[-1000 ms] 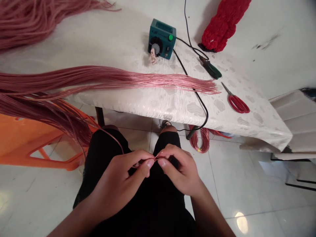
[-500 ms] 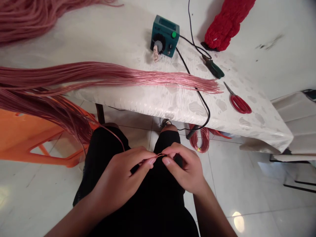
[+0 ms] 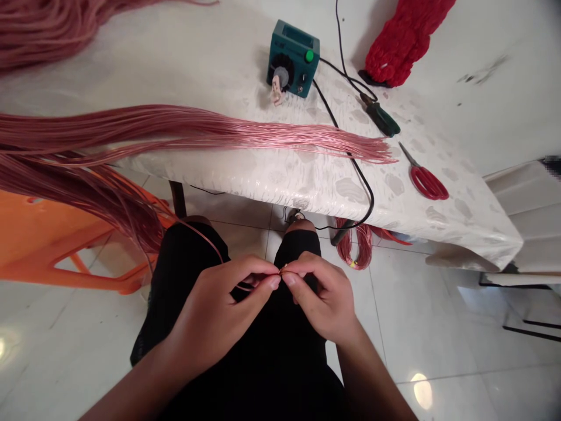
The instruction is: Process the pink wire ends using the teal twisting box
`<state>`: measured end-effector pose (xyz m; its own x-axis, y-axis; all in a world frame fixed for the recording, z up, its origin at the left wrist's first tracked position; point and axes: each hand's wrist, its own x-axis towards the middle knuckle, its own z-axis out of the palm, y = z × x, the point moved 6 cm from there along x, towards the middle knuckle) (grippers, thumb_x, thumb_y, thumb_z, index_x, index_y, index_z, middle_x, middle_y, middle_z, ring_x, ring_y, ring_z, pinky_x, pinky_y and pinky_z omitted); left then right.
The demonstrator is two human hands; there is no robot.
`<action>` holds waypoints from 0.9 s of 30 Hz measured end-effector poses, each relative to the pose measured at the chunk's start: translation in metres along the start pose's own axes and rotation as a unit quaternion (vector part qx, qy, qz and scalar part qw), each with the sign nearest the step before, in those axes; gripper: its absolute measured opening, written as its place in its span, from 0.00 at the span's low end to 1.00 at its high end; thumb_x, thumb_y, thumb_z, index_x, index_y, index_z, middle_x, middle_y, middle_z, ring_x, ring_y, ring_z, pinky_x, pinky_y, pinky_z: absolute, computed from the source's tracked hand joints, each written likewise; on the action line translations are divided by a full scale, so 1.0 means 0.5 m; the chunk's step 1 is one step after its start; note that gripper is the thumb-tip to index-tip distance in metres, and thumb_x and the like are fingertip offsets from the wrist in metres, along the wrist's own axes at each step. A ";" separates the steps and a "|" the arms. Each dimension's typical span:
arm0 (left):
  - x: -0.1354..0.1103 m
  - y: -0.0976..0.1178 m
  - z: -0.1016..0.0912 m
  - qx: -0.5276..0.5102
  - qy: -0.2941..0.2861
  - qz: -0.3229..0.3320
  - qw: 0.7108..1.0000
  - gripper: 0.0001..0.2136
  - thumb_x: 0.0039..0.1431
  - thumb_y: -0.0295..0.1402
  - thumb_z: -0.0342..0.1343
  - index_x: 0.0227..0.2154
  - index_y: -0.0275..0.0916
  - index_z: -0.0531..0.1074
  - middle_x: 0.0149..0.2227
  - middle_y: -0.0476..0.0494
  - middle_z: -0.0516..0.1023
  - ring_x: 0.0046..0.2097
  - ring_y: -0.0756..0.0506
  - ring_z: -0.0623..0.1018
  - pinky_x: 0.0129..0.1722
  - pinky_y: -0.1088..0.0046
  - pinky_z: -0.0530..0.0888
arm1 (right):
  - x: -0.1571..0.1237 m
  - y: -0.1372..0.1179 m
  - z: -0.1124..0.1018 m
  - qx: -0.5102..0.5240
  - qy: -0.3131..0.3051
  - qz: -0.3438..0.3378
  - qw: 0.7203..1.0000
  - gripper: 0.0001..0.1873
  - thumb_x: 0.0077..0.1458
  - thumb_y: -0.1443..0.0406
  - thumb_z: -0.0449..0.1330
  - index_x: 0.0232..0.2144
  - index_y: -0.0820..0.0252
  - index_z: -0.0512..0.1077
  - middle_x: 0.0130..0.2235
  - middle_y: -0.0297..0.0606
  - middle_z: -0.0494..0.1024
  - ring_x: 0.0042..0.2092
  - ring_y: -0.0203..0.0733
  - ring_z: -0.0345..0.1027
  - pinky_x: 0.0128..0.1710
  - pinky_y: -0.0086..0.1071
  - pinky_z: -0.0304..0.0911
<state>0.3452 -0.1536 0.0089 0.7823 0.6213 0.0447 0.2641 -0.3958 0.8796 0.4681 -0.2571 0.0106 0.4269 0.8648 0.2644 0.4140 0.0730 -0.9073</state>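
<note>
Two hands (image 3: 263,301) work close together above the person's black trousers (image 3: 280,356), fingertips nearly meeting. Left hand (image 3: 223,318): thumb and forefinger pressed together, pinching a thin pink enamelled copper wire (image 3: 284,269). Right hand (image 3: 322,298): thumb and forefinger pinch the same short stretch, just beside the left fingertips (image 3: 274,282). Other fingers curled, not spread. Whether the wire is looped or twisted inside the pinch: cannot tell, too small.

Technique note: pinching right at the fingertips, with both grips this close, should give fine control and leave little slack between them.

A loose wire strand (image 3: 204,238) arcs beyond the left hand, over the left knee. Well beyond the fingertips, a long wire bundle (image 3: 219,131) lies across a white patterned tablecloth (image 3: 307,193), near a teal control box (image 3: 293,55). Farther right of the fingers lie green-handled pliers (image 3: 380,118) and red-handled scissors (image 3: 427,182).
</note>
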 end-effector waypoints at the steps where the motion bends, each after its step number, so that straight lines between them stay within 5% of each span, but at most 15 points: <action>1: 0.001 -0.001 0.003 -0.006 -0.009 -0.002 1.000 0.04 0.63 0.33 0.59 0.36 0.47 0.79 0.31 0.59 0.83 0.32 0.53 0.81 0.33 0.82 0.74 | 0.000 -0.001 0.001 -0.001 0.000 -0.001 1.000 0.03 0.63 0.68 0.61 0.37 0.57 0.75 0.29 0.32 0.74 0.26 0.32 0.66 0.25 0.29 0.62; 11: -0.006 0.010 0.008 -0.004 -0.044 0.030 0.999 0.05 0.67 0.32 0.54 0.36 0.44 0.74 0.32 0.57 0.78 0.33 0.53 0.77 0.35 0.79 0.71 | 0.000 0.000 -0.031 0.008 0.007 -0.008 1.000 0.06 0.63 0.69 0.60 0.42 0.55 0.73 0.29 0.29 0.69 0.29 0.33 0.67 0.30 0.30 0.64; 21: -0.012 0.018 0.013 0.025 -0.089 0.109 0.990 0.07 0.69 0.28 0.52 0.36 0.42 0.73 0.34 0.53 0.74 0.35 0.53 0.74 0.36 0.76 0.68 | 0.035 -0.024 -0.032 0.003 -0.200 0.003 0.980 0.03 0.64 0.66 0.61 0.40 0.60 0.73 0.35 0.34 0.74 0.35 0.34 0.67 0.36 0.31 0.64; 27: -0.017 0.023 0.012 0.038 -0.094 0.122 0.987 0.07 0.69 0.28 0.51 0.36 0.41 0.73 0.33 0.53 0.73 0.34 0.52 0.73 0.35 0.74 0.67 | 0.036 -0.032 -0.027 -0.001 -0.226 -0.001 0.974 0.03 0.63 0.69 0.60 0.35 0.61 0.73 0.32 0.32 0.71 0.33 0.32 0.65 0.32 0.29 0.61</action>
<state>0.3450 -0.1676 0.0156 0.9167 0.3678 0.1563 0.0903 -0.5716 0.8155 0.4801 -0.2493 0.0344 0.0295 0.9951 0.0947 0.4155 0.0740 -0.9066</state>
